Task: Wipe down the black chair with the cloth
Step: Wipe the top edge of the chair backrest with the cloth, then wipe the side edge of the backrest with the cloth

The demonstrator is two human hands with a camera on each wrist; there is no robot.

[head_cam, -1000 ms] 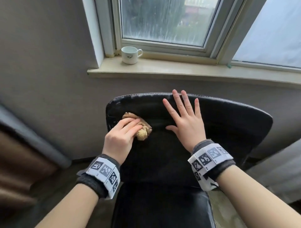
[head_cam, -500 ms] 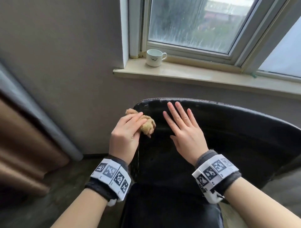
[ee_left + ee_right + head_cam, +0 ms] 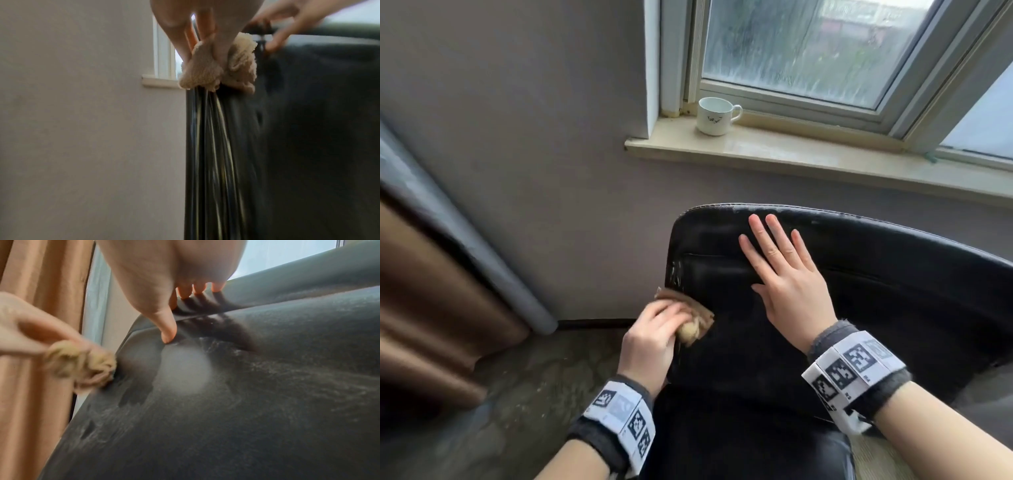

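Note:
The black leather chair [image 3: 876,291] stands below the window with its backrest facing me. My left hand [image 3: 654,334] grips a bunched tan cloth [image 3: 697,317] and presses it against the backrest's left edge, about halfway down. In the left wrist view the cloth [image 3: 218,71] wraps round that edge of the chair [image 3: 308,129]. My right hand [image 3: 787,274] lies flat on the upper backrest, fingers straight and spread. The right wrist view shows its fingertips [image 3: 168,335] on the dusty, streaked leather [image 3: 267,402], with the cloth [image 3: 82,365] at the left.
A white cup [image 3: 714,116] sits on the windowsill [image 3: 825,161] above the chair. A grey wall is behind the chair. A brown curtain [image 3: 424,301] hangs at the left, beside the chair. Dark floor [image 3: 517,394] lies to the left of the seat.
My left hand has slid the cloth from the backrest's top left corner down along its left edge. My right hand stays flat on the upper backrest. The view has shifted left.

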